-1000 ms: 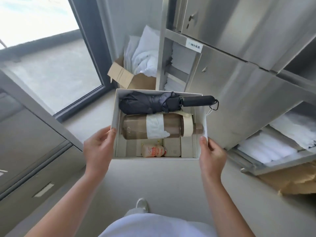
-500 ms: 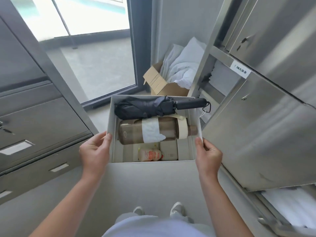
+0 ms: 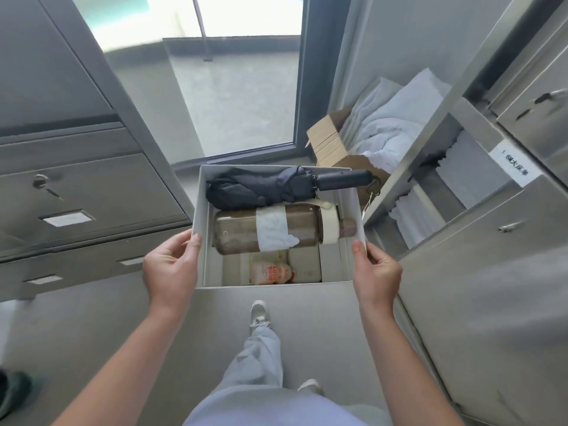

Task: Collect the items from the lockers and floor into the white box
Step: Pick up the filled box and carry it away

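Gripping white box, both hands

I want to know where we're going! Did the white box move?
Yes. The white box has drawn away from the open shelves of white linens toward the window.

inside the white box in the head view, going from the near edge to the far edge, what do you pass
small snack packet → brown bottle lying on its side → folded black umbrella, its handle poking over the white box's right rim.
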`<state>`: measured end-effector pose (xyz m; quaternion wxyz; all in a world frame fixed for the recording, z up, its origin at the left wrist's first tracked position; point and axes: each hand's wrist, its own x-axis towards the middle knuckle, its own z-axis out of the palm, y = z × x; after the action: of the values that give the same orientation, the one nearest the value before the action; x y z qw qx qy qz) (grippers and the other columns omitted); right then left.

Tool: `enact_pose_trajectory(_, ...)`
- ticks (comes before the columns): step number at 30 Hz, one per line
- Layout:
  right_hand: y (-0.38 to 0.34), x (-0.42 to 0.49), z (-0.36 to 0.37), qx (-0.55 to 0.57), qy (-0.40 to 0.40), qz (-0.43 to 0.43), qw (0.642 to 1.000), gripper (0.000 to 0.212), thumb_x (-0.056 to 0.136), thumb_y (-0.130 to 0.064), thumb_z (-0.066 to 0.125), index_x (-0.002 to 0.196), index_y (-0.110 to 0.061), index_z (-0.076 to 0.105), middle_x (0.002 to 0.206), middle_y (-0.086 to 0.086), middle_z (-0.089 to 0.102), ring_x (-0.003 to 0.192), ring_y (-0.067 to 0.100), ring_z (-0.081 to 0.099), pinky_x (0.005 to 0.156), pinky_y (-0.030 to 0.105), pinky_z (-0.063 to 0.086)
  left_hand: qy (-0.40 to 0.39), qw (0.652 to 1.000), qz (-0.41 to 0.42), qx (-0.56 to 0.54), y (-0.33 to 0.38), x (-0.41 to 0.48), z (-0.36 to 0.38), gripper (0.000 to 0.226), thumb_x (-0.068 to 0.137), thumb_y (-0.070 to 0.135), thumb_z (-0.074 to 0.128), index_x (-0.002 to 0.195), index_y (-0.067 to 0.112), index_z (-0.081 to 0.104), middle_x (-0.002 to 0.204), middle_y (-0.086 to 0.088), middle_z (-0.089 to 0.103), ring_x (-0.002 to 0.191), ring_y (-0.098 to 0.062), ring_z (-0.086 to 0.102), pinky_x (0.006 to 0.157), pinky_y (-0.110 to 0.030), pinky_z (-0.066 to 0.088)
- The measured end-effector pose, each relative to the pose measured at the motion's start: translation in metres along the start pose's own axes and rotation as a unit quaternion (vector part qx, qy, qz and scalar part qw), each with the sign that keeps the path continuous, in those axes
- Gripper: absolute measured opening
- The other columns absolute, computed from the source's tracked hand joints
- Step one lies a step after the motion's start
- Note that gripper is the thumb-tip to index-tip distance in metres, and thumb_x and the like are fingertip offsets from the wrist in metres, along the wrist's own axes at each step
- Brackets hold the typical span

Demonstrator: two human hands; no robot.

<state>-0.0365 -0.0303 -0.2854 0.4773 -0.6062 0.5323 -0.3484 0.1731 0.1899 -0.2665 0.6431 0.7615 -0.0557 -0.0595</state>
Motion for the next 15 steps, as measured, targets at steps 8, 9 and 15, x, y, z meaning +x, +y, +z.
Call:
enact_pose_trajectory(8, -0.015, 0.091, 0.065, -0.011, -0.002, 0.024, 1.0, 0.016, 0.094, -0.033, 0.07, 0.091, -0.022, 0.081, 0.057, -0.025, 0.059, 0.057, -0.003, 0.051, 0.062, 0.021, 0.042, 0.026, 0.998, -0.057, 0.009, -0.022, 0.083, 0.063, 0.018, 0.089, 0.027, 0.072, 0.107, 0.024, 0.075, 0.09, 0.021, 0.073, 0.089, 0.006, 0.069, 0.087, -0.023, 0.052)
enact_pose_trajectory(9, -0.019, 0.107, 0.073, -0.017, 0.0, 0.021, 1.0, 0.018, 0.095, -0.033, 0.07, 0.092, -0.019, 0.081, 0.057, -0.026, 0.059, 0.058, -0.004, 0.053, 0.061, 0.018, 0.042, 0.023, 0.998, -0.058, 0.008, -0.021, 0.097, 0.073, 0.02, 0.089, 0.026, 0.072, 0.109, 0.021, 0.074, 0.092, 0.021, 0.072, 0.088, 0.008, 0.068, 0.085, -0.018, 0.052)
enact_pose_trajectory(15, -0.045, 0.181, 0.115, -0.016, 0.004, 0.021, 1.0, 0.028, 0.095, -0.031, 0.069, 0.074, -0.012, 0.073, 0.054, -0.006, 0.052, 0.059, 0.006, 0.04, 0.06, 0.029, 0.038, 0.001, 0.998, -0.057, 0.012, -0.005, 0.177, 0.13, 0.021, 0.089, 0.025, 0.072, 0.111, 0.025, 0.072, 0.086, 0.025, 0.07, 0.085, 0.011, 0.067, 0.077, -0.008, 0.049)
